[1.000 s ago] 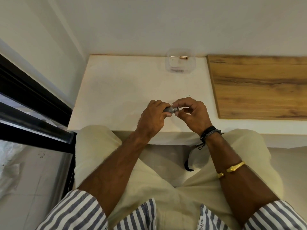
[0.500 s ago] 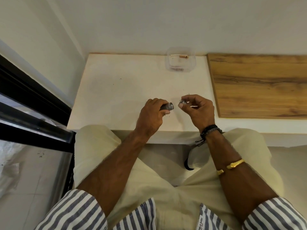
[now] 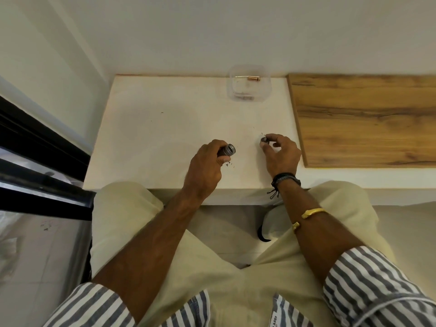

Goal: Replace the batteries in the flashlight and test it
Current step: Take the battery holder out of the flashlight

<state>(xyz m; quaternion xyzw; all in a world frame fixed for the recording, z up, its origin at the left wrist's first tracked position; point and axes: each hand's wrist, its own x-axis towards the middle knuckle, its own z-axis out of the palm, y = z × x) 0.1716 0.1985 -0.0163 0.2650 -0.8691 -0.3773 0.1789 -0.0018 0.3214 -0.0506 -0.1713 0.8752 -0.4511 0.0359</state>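
Note:
My left hand [image 3: 205, 165] is closed around the dark flashlight body [image 3: 227, 150]; only its open round end pokes out past my thumb, pointing right. My right hand [image 3: 280, 153] pinches the small dark end cap [image 3: 263, 139] between thumb and forefinger, low over the white table [image 3: 165, 128]. The cap is apart from the body, with a gap of bare table between them. Most of the flashlight is hidden inside my fist.
A clear plastic container [image 3: 249, 82] stands at the table's back edge with a copper-coloured pen-like item [image 3: 251, 78] lying across its top. A wooden board [image 3: 365, 119] lies on the right. Small dark specks dot the table near my hands. The wall is close behind.
The cap has come off the flashlight body. My right hand has carried it to the right and farther from me, while my left hand with the body has shifted slightly left.

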